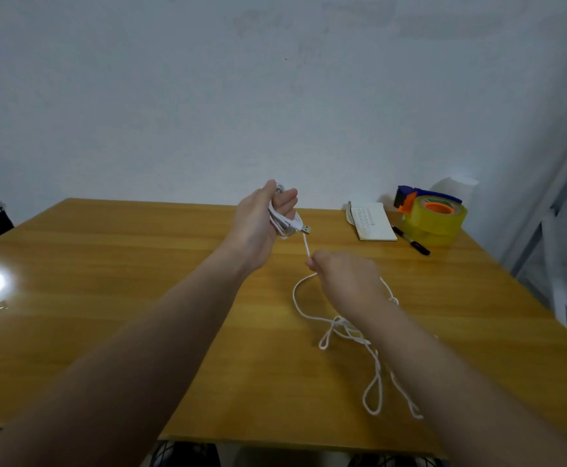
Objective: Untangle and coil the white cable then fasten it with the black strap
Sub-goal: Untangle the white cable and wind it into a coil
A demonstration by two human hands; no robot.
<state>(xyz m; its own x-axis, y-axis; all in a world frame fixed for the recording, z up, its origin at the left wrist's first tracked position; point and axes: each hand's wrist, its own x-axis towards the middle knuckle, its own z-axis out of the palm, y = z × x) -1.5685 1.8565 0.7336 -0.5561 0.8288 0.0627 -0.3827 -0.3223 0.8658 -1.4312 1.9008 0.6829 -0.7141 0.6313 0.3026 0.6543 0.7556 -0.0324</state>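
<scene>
Above wooden table (107, 298), left hand (258, 220) gripping coiled white cable (309, 308) (rest loose), right hand (346, 278) pinching it

Wooden table (107, 264); notebook (373, 221), black marker (411, 241), tape dispenser (432, 214) far right.

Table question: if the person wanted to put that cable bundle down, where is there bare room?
The left half of the table, left of the left hand, is bare wood. Crowded: the far right corner with the notebook, marker and tape dispenser, and the loose white cable under the right hand.
</scene>
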